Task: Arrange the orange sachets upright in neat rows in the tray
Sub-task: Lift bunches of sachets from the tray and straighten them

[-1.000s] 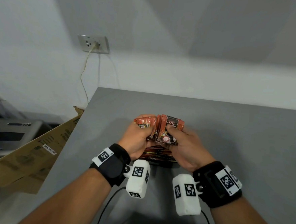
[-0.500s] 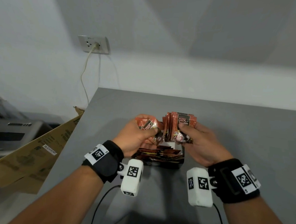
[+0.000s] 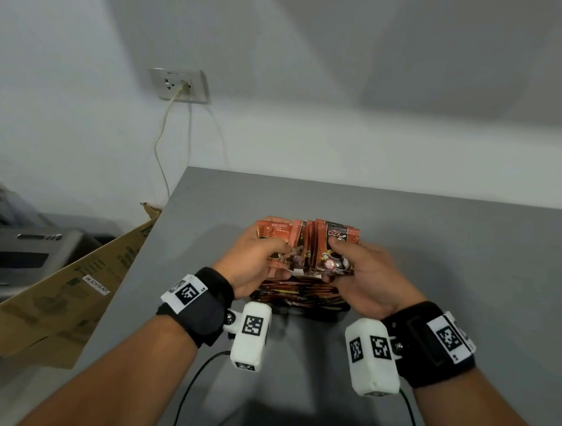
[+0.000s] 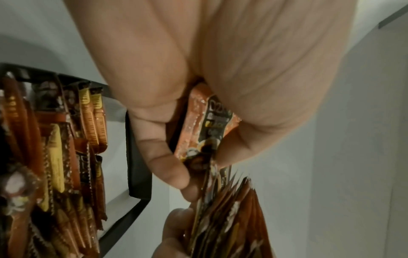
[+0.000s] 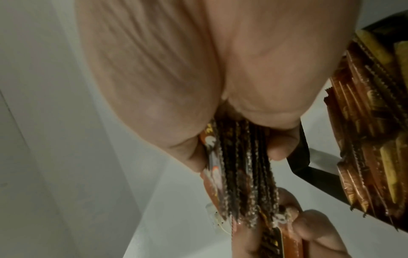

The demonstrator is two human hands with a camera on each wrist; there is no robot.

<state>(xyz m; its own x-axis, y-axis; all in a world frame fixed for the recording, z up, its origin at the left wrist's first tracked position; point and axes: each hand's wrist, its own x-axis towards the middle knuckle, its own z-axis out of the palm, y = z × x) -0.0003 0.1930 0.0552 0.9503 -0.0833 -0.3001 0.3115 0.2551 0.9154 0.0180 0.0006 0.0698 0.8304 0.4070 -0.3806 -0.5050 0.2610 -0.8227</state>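
Grey desk (image 3: 436, 257): black tray (image 4: 139, 157) of upright orange sachets (image 3: 297, 292). Right hand (image 3: 365, 278) fingers clamp a sachet stack (image 3: 333, 249) above it; left hand (image 3: 256, 264) fingers pinch a few sachets (image 3: 273, 232) alongside.

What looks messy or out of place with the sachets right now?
The sachets in the tray look uneven: some lean at different angles rather than standing in straight rows. The left hand and right hand each hold sachets above it. Nothing looks spilled or torn.
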